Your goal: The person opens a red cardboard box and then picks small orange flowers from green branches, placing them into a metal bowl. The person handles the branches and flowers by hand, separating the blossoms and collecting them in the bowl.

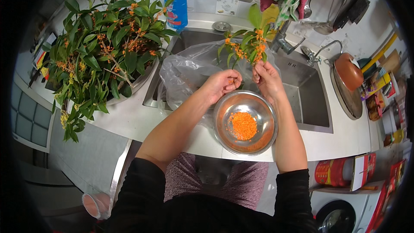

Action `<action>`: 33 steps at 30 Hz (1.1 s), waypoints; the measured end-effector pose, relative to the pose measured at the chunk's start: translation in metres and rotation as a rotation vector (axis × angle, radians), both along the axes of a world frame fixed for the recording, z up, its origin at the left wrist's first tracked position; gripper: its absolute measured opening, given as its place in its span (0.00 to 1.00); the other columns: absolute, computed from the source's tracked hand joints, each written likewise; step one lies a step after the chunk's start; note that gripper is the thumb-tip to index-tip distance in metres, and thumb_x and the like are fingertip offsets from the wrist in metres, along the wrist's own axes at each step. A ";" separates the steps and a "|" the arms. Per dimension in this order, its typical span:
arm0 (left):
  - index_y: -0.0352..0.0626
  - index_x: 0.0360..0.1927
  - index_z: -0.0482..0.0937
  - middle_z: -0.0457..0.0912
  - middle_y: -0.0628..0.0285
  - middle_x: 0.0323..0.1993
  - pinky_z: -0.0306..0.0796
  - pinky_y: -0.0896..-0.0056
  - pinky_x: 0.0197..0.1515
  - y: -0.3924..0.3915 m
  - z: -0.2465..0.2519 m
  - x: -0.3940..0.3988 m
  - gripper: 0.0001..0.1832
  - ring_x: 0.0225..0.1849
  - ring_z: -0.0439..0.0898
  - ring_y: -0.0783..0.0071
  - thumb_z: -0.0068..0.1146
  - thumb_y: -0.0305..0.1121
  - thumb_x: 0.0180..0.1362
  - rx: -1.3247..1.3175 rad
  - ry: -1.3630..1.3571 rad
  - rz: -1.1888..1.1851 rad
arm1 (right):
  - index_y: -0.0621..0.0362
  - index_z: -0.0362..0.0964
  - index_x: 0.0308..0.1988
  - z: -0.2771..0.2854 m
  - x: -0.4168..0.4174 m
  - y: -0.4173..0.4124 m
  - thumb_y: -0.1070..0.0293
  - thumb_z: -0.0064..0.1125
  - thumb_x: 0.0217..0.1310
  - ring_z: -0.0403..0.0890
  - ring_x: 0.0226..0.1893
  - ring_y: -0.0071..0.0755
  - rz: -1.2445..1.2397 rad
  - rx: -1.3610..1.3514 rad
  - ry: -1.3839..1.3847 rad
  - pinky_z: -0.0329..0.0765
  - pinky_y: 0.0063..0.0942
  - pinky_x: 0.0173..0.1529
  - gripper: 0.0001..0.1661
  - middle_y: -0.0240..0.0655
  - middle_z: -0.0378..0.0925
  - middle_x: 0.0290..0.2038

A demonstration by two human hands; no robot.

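Observation:
My right hand (267, 79) pinches the lower stem of a leafy osmanthus sprig (247, 47), whose orange blossom clusters point up and away from me. Curled inward on the other side is my left hand (223, 85), with a bit of orange blossom showing among its fingers. Just below both hands, a stainless steel bowl (221, 129) sits at the counter's front edge. Loose orange blossoms (244, 126) are heaped in its bottom. Behind my left hand, a clear plastic bag (186, 68) spreads over the sink and partly onto the counter.
Cut osmanthus branches (110, 48) fill a wide basin (142, 85) at left. A steel double sink (310, 103) with a faucet (286, 43) lies beyond the bowl. A blue soap bottle (176, 5) stands behind. Utensils hang along the wall; a brown pot (347, 71) is at right.

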State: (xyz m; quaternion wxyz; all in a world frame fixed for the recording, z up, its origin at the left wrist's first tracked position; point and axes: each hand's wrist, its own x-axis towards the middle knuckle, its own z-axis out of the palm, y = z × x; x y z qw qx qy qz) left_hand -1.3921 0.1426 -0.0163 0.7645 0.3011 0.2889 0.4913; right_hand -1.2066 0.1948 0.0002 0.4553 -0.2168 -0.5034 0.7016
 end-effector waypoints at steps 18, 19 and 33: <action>0.40 0.34 0.72 0.71 0.65 0.23 0.56 0.85 0.21 -0.002 0.005 0.001 0.10 0.18 0.60 0.85 0.50 0.37 0.63 0.148 -0.136 0.094 | 0.55 0.68 0.34 0.003 -0.002 -0.005 0.68 0.56 0.61 0.67 0.23 0.19 0.191 -0.061 0.016 0.65 0.17 0.29 0.05 0.29 0.72 0.26; 0.40 0.34 0.72 0.71 0.66 0.23 0.56 0.85 0.22 0.001 0.003 -0.001 0.10 0.18 0.60 0.85 0.50 0.37 0.63 0.168 -0.147 0.106 | 0.55 0.68 0.34 0.004 -0.003 -0.006 0.68 0.56 0.61 0.67 0.23 0.19 0.194 -0.062 0.015 0.65 0.16 0.29 0.05 0.29 0.72 0.26; 0.37 0.34 0.74 0.70 0.66 0.22 0.54 0.84 0.21 -0.001 0.008 0.003 0.09 0.18 0.60 0.86 0.53 0.33 0.61 0.213 -0.080 0.230 | 0.53 0.69 0.35 0.007 -0.004 -0.010 0.67 0.57 0.60 0.68 0.24 0.18 0.144 -0.006 -0.085 0.65 0.16 0.30 0.05 0.27 0.73 0.26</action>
